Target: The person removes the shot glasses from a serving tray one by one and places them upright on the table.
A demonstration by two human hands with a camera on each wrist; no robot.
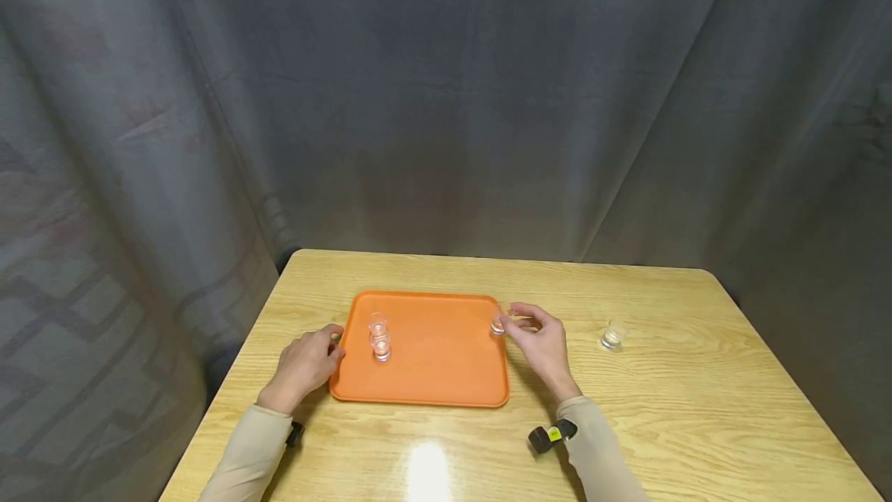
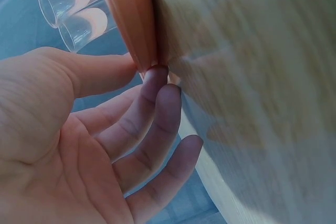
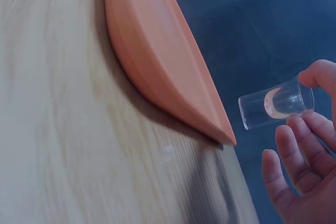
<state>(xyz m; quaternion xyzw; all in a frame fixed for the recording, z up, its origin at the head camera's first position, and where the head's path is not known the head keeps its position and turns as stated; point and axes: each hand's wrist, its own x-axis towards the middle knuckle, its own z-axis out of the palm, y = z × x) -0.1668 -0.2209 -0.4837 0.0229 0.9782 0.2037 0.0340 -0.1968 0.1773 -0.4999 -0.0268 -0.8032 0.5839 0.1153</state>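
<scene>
An orange tray lies on the wooden table. My left hand pinches its left rim, the thumb at the upper side and the fingertips at the lower. By the tray's right edge, my right hand holds a small clear shot glass near its rim, between thumb and fingers. In the right wrist view that glass shows clear of the tray's rim, its base toward the tray. Two more shot glasses, a rear one and a front one, stand close together on the tray's left part.
Another shot glass stands on the table to the right of my right hand. Grey curtains hang behind the table and at both sides. A black wrist strap device sits at my right sleeve.
</scene>
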